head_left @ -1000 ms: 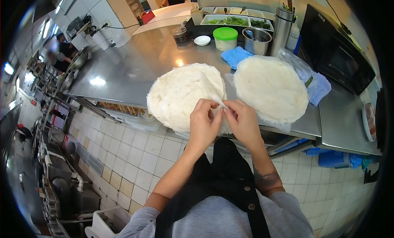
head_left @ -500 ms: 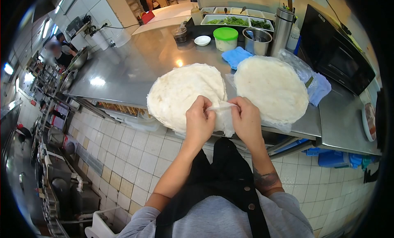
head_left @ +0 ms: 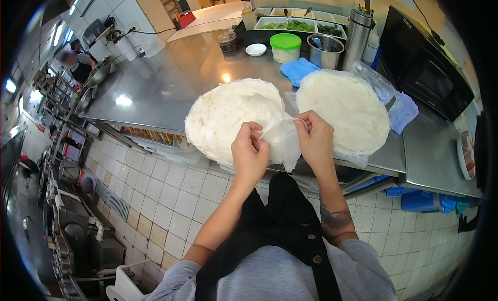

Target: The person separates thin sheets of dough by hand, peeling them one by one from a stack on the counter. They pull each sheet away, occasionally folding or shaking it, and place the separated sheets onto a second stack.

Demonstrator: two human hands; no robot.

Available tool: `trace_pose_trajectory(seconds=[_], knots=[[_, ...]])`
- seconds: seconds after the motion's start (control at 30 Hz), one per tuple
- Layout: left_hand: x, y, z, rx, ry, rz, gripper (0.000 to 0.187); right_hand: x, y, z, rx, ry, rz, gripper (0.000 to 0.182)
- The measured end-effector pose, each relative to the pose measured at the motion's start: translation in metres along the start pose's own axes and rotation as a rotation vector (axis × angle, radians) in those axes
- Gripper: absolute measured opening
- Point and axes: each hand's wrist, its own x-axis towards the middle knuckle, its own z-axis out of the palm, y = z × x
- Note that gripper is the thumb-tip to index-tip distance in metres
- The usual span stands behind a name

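– Left hand and right hand both pinching the sheet, yeah?
– Yep, at the near edge of the left pile on the surface. They were together a second ago, now apart, sheet stretched between, so I'd say it's peeling loose.

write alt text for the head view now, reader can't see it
A person's left hand and right hand pinch a thin white sheet by a steel counter. A left white round and a right white round lie on it, a green-lidded tub behind.
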Motion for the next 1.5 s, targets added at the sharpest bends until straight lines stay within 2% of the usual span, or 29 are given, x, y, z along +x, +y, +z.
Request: trace_pose_trajectory(seconds=[0.07,0.17,0.27,0.37,0.47,0.57,0.67,0.73,0.9,1.0,1.1,1.2,1.3,1.5], knots=[[-0.001,-0.001,-0.001,0.043,0.017,0.001,0.026,-0.003,0.001,0.000,-0.042,0.010,-0.008,0.008],[0.001,0.000,-0.001,-0.030,-0.074,-0.003,0.026,-0.005,-0.005,0.003,0.227,-0.110,0.081,0.008],[0.007,0.020,-0.007,0.131,-0.137,-0.188,0.026,-0.007,-0.001,0.009,0.339,-0.201,0.081,0.011],[0.021,-0.016,0.003,-0.201,-0.042,0.009,0.028,-0.005,0.001,0.014,0.497,-0.215,0.119,0.017],[0.028,-0.009,-0.003,-0.410,-0.121,-0.205,0.023,-0.002,-0.003,0.020,0.637,-0.215,0.076,0.025],[0.023,-0.013,0.003,-0.293,-0.092,-0.056,0.015,0.002,-0.025,0.019,0.128,-0.138,-0.103,0.032],[0.016,-0.002,-0.003,-0.057,-0.103,-0.047,0.011,0.015,-0.030,0.022,0.047,-0.180,-0.179,0.030],[0.012,-0.007,-0.010,-0.093,-0.033,-0.033,0.010,0.022,-0.025,0.024,0.021,-0.126,-0.099,0.026],[0.004,-0.026,-0.046,-0.082,0.038,-0.086,0.009,0.028,-0.028,0.018,0.013,-0.008,-0.020,0.022],[-0.001,-0.034,-0.045,-0.099,0.147,0.038,0.010,0.021,-0.030,0.024,0.075,-0.073,-0.065,0.020],[-0.003,-0.027,-0.049,0.084,0.046,0.027,0.015,0.014,-0.038,0.029,0.208,-0.214,-0.101,0.017],[0.005,-0.012,-0.039,-0.232,0.061,-0.053,0.018,0.009,-0.046,0.032,0.300,-0.281,-0.120,0.015],[0.014,-0.007,-0.029,-0.462,0.181,0.015,0.019,0.006,-0.048,0.034,0.338,-0.272,-0.142,0.019],[0.012,0.001,-0.032,-0.208,0.139,-0.025,0.012,0.002,-0.058,0.028,0.258,-0.370,-0.208,0.023]])
